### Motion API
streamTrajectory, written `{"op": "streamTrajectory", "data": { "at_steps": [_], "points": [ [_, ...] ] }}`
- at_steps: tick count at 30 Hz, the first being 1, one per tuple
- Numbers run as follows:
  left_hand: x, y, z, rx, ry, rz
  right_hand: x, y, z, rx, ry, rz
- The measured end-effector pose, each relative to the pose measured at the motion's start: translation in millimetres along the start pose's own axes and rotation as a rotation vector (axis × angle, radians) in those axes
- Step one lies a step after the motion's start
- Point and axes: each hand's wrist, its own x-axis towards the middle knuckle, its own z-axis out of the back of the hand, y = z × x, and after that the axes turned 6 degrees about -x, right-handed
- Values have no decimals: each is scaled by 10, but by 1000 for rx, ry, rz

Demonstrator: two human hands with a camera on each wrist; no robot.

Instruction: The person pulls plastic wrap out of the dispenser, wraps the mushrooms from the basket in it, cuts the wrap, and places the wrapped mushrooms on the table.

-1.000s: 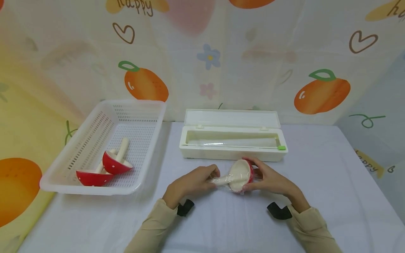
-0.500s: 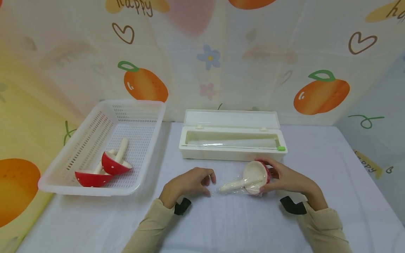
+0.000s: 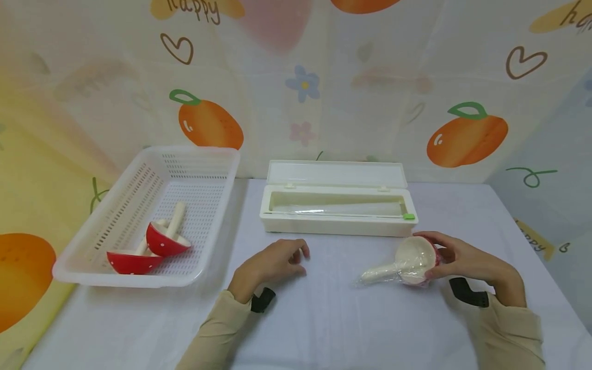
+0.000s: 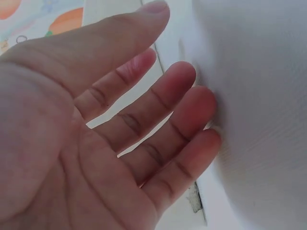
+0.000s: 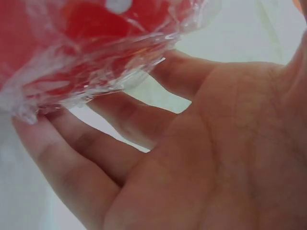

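My right hand (image 3: 467, 262) grips the bowl end of a ladle (image 3: 413, 259), red with white dots outside and cream inside, with its handle pointing left. Clear plastic film wraps the ladle; close up in the right wrist view, the crinkled film (image 5: 120, 72) covers the red bowl and the fingertips press against it. Left of the middle, my left hand (image 3: 270, 264) rests near the tabletop with nothing in it. Its fingers (image 4: 158, 110) are relaxed and slightly bent in the left wrist view.
Behind the hands stands a white cling film box (image 3: 339, 226) with its lid up, a roll (image 3: 342, 208) inside and a green slider (image 3: 409, 216). To the left, a white perforated basket (image 3: 215, 226) holds red ladles (image 3: 166, 241). A printed cloth hangs behind the table.
My right hand has carried the wrapped ladle to the right. My left hand has let go of the handle end and drawn slightly left.
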Motion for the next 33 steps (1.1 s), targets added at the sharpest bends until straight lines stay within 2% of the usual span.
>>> {"op": "streamTrajectory", "data": {
  "at_steps": [4, 8, 11, 16, 22, 28, 33],
  "points": [
    [1, 6, 23, 0, -24, 0, -121, -119, 91, -54, -67, -83],
    [-1, 12, 47, -10, -33, 12, -178, -259, 168, -158, -154, -164],
    [5, 19, 58, -4, -39, 16, -191, -343, 215, -207, -219, -188],
    [12, 38, 60, -8, -43, 20, -205, -415, 266, -177, -334, -206],
    [0, 38, 73, -1, -56, 17, -191, -492, 300, -139, -482, -270],
    [-14, 29, 110, 3, -74, 41, -156, -471, 272, -115, -653, -302],
    [-31, 21, 145, -7, -88, 38, -149, -347, 236, -170, -741, -248]
  ]
}}
